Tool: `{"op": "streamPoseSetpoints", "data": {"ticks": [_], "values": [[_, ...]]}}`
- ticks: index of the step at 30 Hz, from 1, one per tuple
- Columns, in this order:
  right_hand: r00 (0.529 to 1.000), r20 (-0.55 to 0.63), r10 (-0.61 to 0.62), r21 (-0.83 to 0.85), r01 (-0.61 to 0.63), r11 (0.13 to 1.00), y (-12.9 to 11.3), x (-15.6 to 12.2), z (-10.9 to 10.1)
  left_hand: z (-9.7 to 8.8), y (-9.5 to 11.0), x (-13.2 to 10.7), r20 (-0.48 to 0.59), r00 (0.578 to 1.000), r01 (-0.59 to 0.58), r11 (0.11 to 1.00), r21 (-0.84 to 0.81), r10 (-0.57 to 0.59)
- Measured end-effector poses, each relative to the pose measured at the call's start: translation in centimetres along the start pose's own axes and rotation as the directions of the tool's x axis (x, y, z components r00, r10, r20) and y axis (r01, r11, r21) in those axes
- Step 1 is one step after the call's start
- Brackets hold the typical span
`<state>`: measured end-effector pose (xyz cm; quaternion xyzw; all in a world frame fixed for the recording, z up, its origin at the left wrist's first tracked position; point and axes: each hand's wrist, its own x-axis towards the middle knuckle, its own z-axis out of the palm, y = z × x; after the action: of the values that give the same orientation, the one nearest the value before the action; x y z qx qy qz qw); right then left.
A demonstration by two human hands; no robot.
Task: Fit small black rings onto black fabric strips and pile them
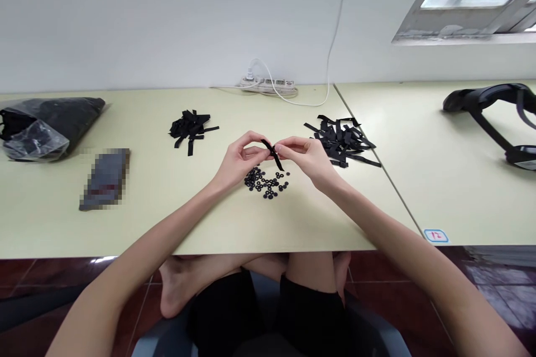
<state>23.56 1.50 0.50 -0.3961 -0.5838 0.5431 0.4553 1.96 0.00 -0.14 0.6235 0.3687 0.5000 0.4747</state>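
Between my two hands, above the table, is a short black fabric strip [278, 163], tilted. My left hand [238, 160] pinches the strip near its upper part. Fingers and thumb of my right hand [312, 160] are closed at the strip's middle; whether a small part is also in them is too small to tell. Just below the hands lies a scatter of small round black discs with pale centres [270, 185], which look like snap buttons. Beyond my left hand is a pile of black strips [190, 124]. A looser pile of black strips [341, 140] lies behind my right hand.
A black bag in clear plastic [54, 125] and a blurred-out dark flat object [106, 178] lie at left. A power strip [270, 86] with a white cable stands against the wall. At right are a black headset-like device [494, 117], a table seam and a number label [436, 236].
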Motion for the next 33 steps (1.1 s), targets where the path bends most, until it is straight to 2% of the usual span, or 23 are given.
{"op": "streamPoseSetpoints", "data": {"ticks": [6, 13, 17, 23, 33], "values": [[1.000, -0.003, -0.004, -0.053, 0.004, 0.999, 0.34, 0.16, -0.13, -0.22, -0.17, 0.10, -0.041, 0.998, 0.040, 0.999, 0.014, -0.040], [0.999, 0.032, 0.019, -0.036, -0.018, 0.999, 0.51, -0.05, 0.17, -0.25, -0.34, -0.07, -0.018, 0.997, 0.078, 0.997, 0.015, -0.078], [0.997, 0.064, 0.050, -0.014, -0.049, 0.999, 0.70, 0.00, 0.37, -0.05, 0.10, -0.07, -0.035, 0.998, 0.055, 0.998, 0.039, -0.053], [0.997, 0.021, 0.068, 0.031, -0.069, 0.997, 0.90, 0.27, 0.37, -0.02, 0.35, 0.06, -0.052, 0.999, -0.005, 0.999, 0.036, 0.007], [0.995, 0.021, 0.099, 0.065, -0.100, 0.993, 0.46, 0.27, 0.12, -0.47, 0.50, 0.18, -0.053, 0.997, -0.062, 0.997, 0.050, 0.065]]}}
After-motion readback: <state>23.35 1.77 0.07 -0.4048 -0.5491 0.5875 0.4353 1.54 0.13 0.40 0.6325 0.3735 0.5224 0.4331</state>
